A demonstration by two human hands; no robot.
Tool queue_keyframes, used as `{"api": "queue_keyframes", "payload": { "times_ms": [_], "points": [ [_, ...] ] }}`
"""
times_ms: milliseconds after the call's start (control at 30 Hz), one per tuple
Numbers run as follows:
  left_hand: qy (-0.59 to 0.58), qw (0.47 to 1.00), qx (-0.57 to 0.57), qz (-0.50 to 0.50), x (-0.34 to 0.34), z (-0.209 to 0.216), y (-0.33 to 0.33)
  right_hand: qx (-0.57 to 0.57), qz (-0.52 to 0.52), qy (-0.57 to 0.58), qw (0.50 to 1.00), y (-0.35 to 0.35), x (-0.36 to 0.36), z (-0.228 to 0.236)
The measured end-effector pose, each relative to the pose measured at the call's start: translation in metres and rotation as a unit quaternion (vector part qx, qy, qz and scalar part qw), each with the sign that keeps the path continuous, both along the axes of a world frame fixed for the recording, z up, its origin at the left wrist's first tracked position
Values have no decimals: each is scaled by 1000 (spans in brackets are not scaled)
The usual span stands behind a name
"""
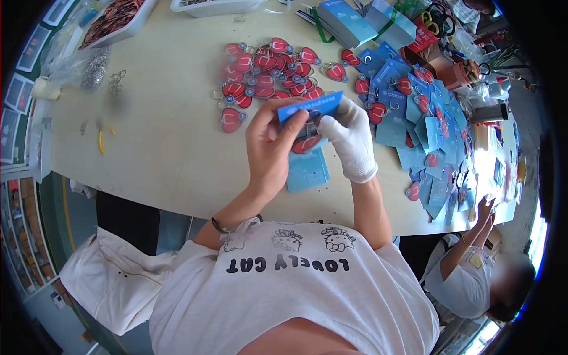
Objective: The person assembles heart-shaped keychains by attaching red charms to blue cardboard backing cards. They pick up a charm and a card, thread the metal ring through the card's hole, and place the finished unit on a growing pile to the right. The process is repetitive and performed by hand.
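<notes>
Near the front edge of the pale table [171, 148], a blue sheet [309, 171] is laid flat. Above it, a blue card [310, 106] is pinched by the left hand [267, 148], with a red keychain [306, 144] beneath. At the card's right end, the gloved right hand [352, 139] is placed; its grip cannot be told. The card should be kept unbent, the keychain steadied. Toward the far edge, a keychain heap [264, 62] is spread.
</notes>
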State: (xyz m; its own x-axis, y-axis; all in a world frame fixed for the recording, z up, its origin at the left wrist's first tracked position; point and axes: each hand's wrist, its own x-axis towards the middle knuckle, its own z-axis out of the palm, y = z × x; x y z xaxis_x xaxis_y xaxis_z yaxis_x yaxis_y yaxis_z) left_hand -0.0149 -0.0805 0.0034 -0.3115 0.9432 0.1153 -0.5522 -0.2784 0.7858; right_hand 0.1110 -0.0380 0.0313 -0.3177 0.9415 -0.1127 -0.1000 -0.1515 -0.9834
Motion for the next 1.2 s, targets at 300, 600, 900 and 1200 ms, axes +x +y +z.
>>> {"api": "queue_keyframes", "payload": {
  "times_ms": [300, 600, 900, 1200],
  "points": [
    [-54, 996, -75, -1, -5, -2, 10, 34, -18, -20, 999, -1, 0, 4],
    [-15, 999, -42, -24, 1, -5, 7, 57, 19, -68, 996, -4, 9, -2],
    [105, 994, -10, 29, 5, -18, 5, 66, 10, -103, 992, -2, 7, -6],
    [359, 931, 34, 62, -22, -28, 31, 71, -23, -173, 982, 6, 51, -31]
  ]
}}
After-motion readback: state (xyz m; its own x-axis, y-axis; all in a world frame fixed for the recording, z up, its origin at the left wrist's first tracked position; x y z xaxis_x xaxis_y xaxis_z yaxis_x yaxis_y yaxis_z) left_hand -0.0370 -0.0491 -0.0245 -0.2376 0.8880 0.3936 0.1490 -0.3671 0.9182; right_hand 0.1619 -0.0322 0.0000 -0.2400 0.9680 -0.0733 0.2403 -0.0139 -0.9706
